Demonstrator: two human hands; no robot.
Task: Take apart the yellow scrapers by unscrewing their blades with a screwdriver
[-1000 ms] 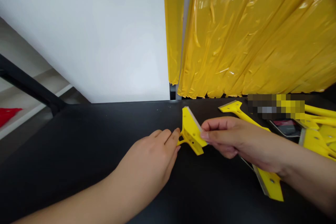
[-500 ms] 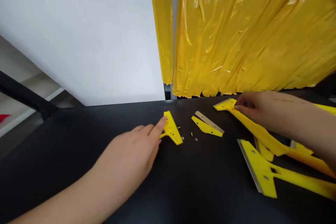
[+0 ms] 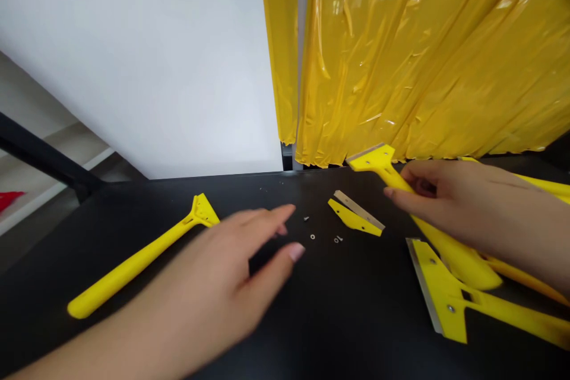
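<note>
Assembled scraper (image 3: pixel 373 159) is gripped in my right hand (image 3: pixel 445 196), over the black table's (image 3: pixel 338 320) right side. Another's apart (handle (image 3: pixel 133 261), plate (image 3: pixel 351 219), blade (image 3: pixel 360 209), screws (image 3: pixel 306 219), nuts (image 3: pixel 312 237) loose); my left hand (image 3: pixel 249 255), fingers parted, holds nothing visible.

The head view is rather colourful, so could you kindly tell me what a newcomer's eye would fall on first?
Probably the shiny yellow sheeting, filling the upper right beside a big white panel. Next might come the right hand, gripping a yellow scraper below that sheeting. Then perhaps the loose blade and yellow plate on the black table, between that hand and the open left hand.
</note>
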